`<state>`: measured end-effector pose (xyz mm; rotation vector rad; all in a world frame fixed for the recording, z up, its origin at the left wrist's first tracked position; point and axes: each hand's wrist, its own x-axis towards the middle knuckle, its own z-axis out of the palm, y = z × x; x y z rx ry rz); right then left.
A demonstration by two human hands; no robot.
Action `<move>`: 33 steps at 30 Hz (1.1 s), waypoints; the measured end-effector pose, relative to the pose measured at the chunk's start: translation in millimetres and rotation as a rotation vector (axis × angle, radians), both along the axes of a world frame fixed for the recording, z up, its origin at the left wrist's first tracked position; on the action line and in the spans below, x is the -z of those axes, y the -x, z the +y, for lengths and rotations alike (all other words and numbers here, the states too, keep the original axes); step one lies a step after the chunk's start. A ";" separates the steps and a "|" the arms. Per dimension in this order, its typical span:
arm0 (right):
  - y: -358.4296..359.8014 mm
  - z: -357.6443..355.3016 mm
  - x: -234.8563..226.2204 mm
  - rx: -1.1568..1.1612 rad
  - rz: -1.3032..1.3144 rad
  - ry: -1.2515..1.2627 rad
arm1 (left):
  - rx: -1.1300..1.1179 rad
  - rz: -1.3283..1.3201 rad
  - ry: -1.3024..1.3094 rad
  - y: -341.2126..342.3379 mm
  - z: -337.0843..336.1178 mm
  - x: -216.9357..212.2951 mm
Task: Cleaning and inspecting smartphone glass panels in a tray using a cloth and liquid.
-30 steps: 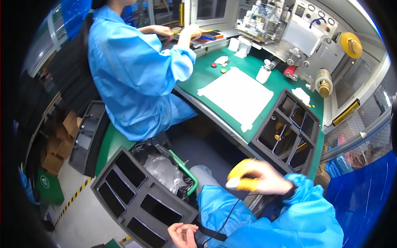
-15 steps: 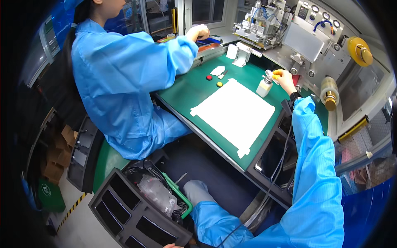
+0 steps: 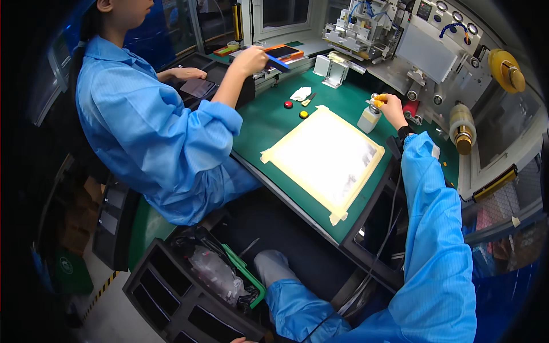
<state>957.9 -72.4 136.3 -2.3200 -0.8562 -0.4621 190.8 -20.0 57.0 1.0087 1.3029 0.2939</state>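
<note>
My right hand [image 3: 392, 110], with yellow covers on its fingertips, is at the top of a squat translucent bottle [image 3: 369, 119] on the green work table [image 3: 269, 123]. The fingers are bent together there; whatever they pinch is too small to make out. Near the bottle lies a white sheet [image 3: 320, 157] edged with yellowish tape. Only a sliver of my left hand [image 3: 242, 340] shows at the lower edge, beside a black compartment tray [image 3: 184, 302] holding several dark flat panels [image 3: 168, 273]. Its fingers are hidden.
A co-worker in a blue smock [image 3: 154, 131] sits at left, holding a blue flat piece [image 3: 277, 62]. Red [image 3: 288, 104] and yellow [image 3: 303, 115] round caps lie beyond the sheet. A machine [image 3: 426, 54] stands at back right. A green-rimmed bin [image 3: 243, 268] sits below the table.
The co-worker has leaned left and drawn the raised hand back with the blue piece; their other hand now shows by a flat panel. My right hand stays at the bottle's top.
</note>
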 end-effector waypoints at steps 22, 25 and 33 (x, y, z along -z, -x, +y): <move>255.9 19.0 -27.7 -0.603 0.766 0.085 | -0.044 0.046 -0.730 26.6 -26.2 -29.2; 386.2 42.0 -39.4 -0.813 0.858 0.405 | 0.008 0.118 -0.886 41.5 -21.2 -18.7; 539.5 129.6 31.1 -1.382 0.891 0.582 | -0.157 0.236 -0.886 107.1 -19.8 -3.9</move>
